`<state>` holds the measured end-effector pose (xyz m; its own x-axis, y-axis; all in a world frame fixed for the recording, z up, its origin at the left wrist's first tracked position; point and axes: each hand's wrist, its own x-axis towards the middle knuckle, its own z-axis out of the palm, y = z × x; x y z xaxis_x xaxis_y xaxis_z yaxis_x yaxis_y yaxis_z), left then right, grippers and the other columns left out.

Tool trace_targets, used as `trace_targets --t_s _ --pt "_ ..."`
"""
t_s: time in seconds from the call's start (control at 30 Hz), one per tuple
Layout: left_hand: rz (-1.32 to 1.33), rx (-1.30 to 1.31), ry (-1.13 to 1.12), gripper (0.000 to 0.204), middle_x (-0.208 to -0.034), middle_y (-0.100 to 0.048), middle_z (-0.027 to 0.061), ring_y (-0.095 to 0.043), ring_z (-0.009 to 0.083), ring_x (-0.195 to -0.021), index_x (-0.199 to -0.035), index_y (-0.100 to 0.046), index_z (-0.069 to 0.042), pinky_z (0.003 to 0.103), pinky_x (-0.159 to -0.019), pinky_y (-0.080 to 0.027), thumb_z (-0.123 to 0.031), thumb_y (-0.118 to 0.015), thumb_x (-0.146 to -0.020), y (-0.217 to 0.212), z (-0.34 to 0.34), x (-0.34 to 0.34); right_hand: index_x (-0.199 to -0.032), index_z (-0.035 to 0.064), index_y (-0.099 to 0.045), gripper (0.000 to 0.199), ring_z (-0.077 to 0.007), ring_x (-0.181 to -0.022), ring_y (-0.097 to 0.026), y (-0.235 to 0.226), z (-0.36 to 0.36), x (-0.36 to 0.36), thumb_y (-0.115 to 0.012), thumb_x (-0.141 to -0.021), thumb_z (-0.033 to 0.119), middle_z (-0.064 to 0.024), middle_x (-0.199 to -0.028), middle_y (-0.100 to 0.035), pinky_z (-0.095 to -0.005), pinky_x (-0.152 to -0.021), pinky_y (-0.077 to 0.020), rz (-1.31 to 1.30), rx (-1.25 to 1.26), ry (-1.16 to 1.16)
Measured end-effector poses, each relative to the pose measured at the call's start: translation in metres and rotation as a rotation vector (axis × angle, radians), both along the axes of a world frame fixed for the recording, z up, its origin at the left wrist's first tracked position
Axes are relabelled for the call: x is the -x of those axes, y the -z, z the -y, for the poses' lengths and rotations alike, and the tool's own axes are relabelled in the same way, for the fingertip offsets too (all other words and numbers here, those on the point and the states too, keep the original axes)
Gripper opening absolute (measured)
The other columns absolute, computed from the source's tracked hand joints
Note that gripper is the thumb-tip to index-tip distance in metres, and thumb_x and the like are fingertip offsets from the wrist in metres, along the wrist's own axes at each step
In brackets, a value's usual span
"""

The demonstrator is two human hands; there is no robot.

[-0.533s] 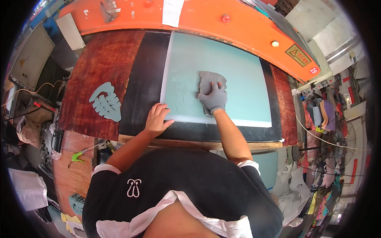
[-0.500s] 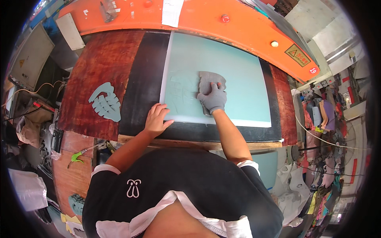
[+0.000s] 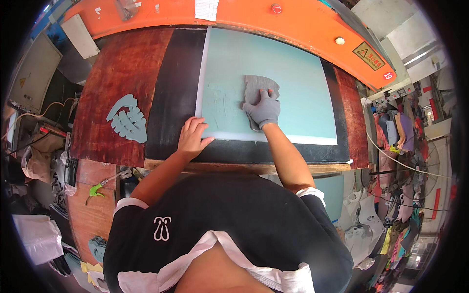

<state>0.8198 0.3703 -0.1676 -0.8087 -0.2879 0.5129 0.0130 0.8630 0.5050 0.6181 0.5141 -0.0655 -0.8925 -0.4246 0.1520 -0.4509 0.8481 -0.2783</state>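
Lower-left bag: a white, translucent plastic bag (image 3: 41, 237) is sagging, its contents hidden.
Side bench: a green-handled tool (image 3: 96, 191) is lying on a reddish wooden board (image 3: 93, 215).
Left-side bag: a crumpled brown bag (image 3: 36, 161) is slumping; its contents are not readable.
Left hand: the bare left hand (image 3: 192, 137), fingers apart, is resting at the near-left corner of a pale green, rectangular sheet (image 3: 300, 97).
Right hand: the grey-gloved right hand (image 3: 265, 108) is pressing over a grey-brown, wavy-edged flat block (image 3: 258, 84); whether it is clamping cannot be told.
Block: it is lying on the sheet, near its middle.
Left board: grey-green flat cut pieces (image 3: 128, 124) are lying grouped on red-brown wood (image 3: 127, 58).
Far side: an orange beam (image 3: 303, 24) is spanning the table.
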Motion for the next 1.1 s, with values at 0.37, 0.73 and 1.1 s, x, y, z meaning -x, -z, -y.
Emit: trace_targets --t_s 0.37,0.73,1.1 --pt "-0.015 0.046 -0.023 0.041 -0.128 -0.046 0.0135 -0.038 0.0357 -0.124 -0.108 -0.056 -0.004 0.046 -0.099 -0.034 -0.015 -0.071 -0.071 -0.014 -0.019 -0.016 -0.118 -0.0003 -0.05 0.056 -0.0335 -0.103 -0.054 0.035 -0.073 0.029 -0.068 -0.077 0.033 -0.0203 -0.126 -0.045 -0.0387 -0.09 -0.0444 0.037 0.677 -0.092" --pt "-0.039 -0.071 0.174 0.01 -0.067 -0.053 0.0047 -0.054 0.0248 -0.065 -0.072 -0.057 -0.007 0.038 -0.06 -0.043 -0.007 -0.067 -0.073 -0.009 -0.009 -0.038 -0.077 0.0066 -0.056 0.009 -0.0301 -0.07 -0.055 0.08 -0.19 -0.037 -0.064 -0.075 0.011 -0.0101 -0.076 -0.057 -0.0389 -0.062 -0.0446 -0.436 0.342 -0.242" --pt "-0.139 0.218 -0.019 0.012 -0.065 -0.052 0.0067 -0.053 0.0258 -0.061 -0.066 -0.057 -0.009 0.038 -0.054 -0.043 -0.009 -0.066 -0.075 -0.047 0.066 0.096 -0.07 0.0113 -0.055 0.012 -0.0309 -0.061 -0.053 0.052 -0.095 0.1 -0.065 -0.072 0.017 -0.0085 -0.068 -0.055 -0.0429 -0.055 -0.0434 -0.522 0.453 -0.196"
